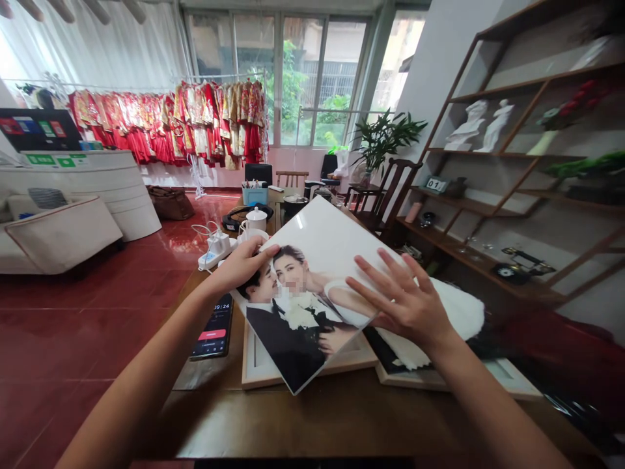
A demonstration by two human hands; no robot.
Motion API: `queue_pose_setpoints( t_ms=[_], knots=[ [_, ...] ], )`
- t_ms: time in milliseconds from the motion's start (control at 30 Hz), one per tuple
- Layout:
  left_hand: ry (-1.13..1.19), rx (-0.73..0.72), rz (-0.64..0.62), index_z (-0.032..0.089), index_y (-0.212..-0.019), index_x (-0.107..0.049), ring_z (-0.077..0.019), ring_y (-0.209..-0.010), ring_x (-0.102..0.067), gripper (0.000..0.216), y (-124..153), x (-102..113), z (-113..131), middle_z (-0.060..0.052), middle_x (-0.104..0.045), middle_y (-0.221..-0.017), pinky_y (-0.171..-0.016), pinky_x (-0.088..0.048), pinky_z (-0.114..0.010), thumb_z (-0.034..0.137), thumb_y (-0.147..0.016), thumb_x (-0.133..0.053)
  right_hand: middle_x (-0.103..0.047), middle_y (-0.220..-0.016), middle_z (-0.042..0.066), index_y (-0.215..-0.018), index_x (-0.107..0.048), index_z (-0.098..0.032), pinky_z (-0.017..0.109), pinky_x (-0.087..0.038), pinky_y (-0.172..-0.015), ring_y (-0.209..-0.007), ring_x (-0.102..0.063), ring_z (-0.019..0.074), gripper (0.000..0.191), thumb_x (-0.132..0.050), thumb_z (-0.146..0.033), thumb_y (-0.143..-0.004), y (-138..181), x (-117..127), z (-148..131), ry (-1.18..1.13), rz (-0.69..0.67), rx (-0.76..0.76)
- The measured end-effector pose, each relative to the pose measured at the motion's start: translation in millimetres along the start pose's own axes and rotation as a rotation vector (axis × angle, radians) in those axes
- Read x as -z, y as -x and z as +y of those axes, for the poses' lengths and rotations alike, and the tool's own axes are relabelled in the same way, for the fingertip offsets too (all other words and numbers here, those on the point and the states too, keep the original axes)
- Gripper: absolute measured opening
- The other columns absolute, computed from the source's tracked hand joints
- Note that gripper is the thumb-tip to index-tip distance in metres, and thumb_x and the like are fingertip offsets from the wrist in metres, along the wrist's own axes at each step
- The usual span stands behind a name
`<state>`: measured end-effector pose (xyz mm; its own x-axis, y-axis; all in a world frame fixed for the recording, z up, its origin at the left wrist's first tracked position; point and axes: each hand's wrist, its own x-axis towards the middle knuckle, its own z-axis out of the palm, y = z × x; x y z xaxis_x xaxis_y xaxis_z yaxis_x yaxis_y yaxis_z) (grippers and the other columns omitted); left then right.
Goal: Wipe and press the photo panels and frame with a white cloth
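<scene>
A glossy photo panel (322, 238), printed with a couple's portrait, is held tilted cornerwise above the table. My left hand (244, 264) grips its left edge, thumb on the face and the other fingers mostly hidden. On the right side, my right hand (410, 303) has its fingers spread over the panel's face near the edge; whether the fingertips press on it I cannot tell. Beneath the panel lies a light wooden frame (251, 374), partly covered. A white cloth (459, 309) rests over a dark picture and another pale frame (517, 381) beside my right hand.
A lit phone (212, 335) lies on the wooden table (273, 430), left of the frame. Behind it are a power strip (215, 251) with plugs, a lidded white cup (254, 225) and a blue box (254, 195). Shelves (488, 215) stand at the right.
</scene>
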<state>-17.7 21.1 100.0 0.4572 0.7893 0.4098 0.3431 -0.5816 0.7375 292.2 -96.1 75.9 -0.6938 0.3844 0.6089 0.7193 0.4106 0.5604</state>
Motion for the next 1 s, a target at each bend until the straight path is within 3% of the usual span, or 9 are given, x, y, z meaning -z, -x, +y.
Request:
queue_pose_setpoints(
  t_ms=[67,167,233,267,333,433,533,767,1000],
  knots=[
    [0.047,-0.001,0.02,0.018,-0.078,-0.052,-0.0122,-0.063,-0.045,0.036,1.1,2.5,-0.6,0.003,-0.048,-0.07,-0.058,-0.037,-0.023,0.053,-0.087,-0.051,-0.015,-0.157,0.001,-0.149,-0.022,-0.033,0.06,-0.013,-0.112,-0.141,-0.012,0.0351,0.07,-0.055,-0.047,-0.089,3.6,-1.1,-7.7,-0.093,0.122,-0.149],
    [0.12,0.026,0.03,0.018,-0.081,-0.053,-0.0111,-0.059,-0.044,0.037,3.8,3.8,-0.6,0.004,-0.048,-0.067,-0.054,-0.036,-0.022,0.055,-0.087,-0.052,0.003,-0.158,-0.001,-0.149,0.007,-0.037,0.065,-0.012,-0.11,-0.142,0.0,0.0346,0.098,-0.065,-0.034,-0.082,4.2,-5.4,-32.8,-0.443,0.362,-0.539],
    [0.151,0.054,0.036,0.018,-0.079,-0.052,-0.0105,-0.057,-0.042,0.038,6.4,1.3,-0.4,0.004,-0.047,-0.065,-0.053,-0.034,-0.021,0.056,-0.086,-0.053,-0.001,-0.158,0.002,-0.149,0.011,-0.033,0.061,-0.02,-0.11,-0.142,-0.01,0.0319,0.095,-0.057,-0.037,-0.084,1.6,-9.8,-55.1,-0.839,0.463,-0.857],
    [0.162,0.072,0.038,0.018,-0.078,-0.052,-0.0103,-0.056,-0.042,0.039,7.8,-0.8,-0.7,0.005,-0.046,-0.064,-0.052,-0.034,-0.021,0.056,-0.086,-0.053,-0.011,-0.158,0.002,-0.15,0.005,-0.033,0.058,-0.026,-0.109,-0.141,-0.019,0.0307,0.087,-0.052,-0.04,-0.085,-0.1,-12.4,-66.1,-1.062,0.505,-0.976],
    [0.198,0.108,0.032,0.018,-0.079,-0.054,-0.01,-0.056,-0.04,0.04,10.1,-6.1,-2.6,0.005,-0.045,-0.063,-0.05,-0.032,-0.021,0.057,-0.085,-0.053,-0.035,-0.15,0.003,-0.149,-0.021,-0.031,0.055,-0.034,-0.106,-0.134,-0.036,0.0301,0.063,-0.037,-0.043,-0.09,-3.9,-18.5,-84.6,-1.495,0.5,-1.115],
    [0.247,0.14,0.021,0.017,-0.078,-0.055,-0.0098,-0.056,-0.04,0.043,11.6,-13.0,-8.3,0.004,-0.047,-0.064,-0.049,-0.031,-0.021,0.059,-0.082,-0.054,-0.054,-0.135,0.005,-0.134,-0.051,-0.026,0.05,-0.037,-0.105,-0.127,-0.046,0.0307,0.054,-0.028,-0.049,-0.091,-8.9,-28.5,-99.5,-1.816,0.55,-1.214],
    [0.237,0.188,0.016,0.017,-0.073,-0.054,-0.0092,-0.053,-0.039,0.046,11.3,-15.7,-15.3,0.005,-0.046,-0.06,-0.047,-0.03,-0.02,0.062,-0.079,-0.056,-0.06,-0.129,0.002,-0.122,-0.061,-0.028,0.046,-0.036,-0.105,-0.126,-0.048,0.0284,0.05,-0.032,-0.053,-0.09,-11.1,-38.3,-100.5,-1.85,0.54,-1.287],
    [0.204,0.319,0.013,0.018,-0.068,-0.053,-0.0099,-0.049,-0.041,0.05,9.0,-17.9,-34.9,0.005,-0.048,-0.055,-0.047,-0.031,-0.021,0.066,-0.074,-0.058,-0.068,-0.116,0.005,-0.105,-0.071,-0.02,0.043,-0.029,-0.11,-0.119,-0.054,0.0279,0.035,-0.065,-0.045,-0.08,-8.3,-47.9,-81.3,-1.845,0.221,-1.341],
    [0.206,0.346,0.027,0.017,-0.064,-0.051,-0.0105,-0.05,-0.041,0.052,10.7,-33.5,-52.3,0.005,-0.046,-0.055,-0.049,-0.03,-0.023,0.068,-0.072,-0.058,-0.067,-0.116,0.009,-0.111,-0.068,-0.019,0.046,-0.049,-0.093,-0.111,-0.06,0.0295,0.039,-0.067,-0.044,-0.08,-12.4,-49.7,-87.3,-1.853,0.196,-1.447]
  ],
)
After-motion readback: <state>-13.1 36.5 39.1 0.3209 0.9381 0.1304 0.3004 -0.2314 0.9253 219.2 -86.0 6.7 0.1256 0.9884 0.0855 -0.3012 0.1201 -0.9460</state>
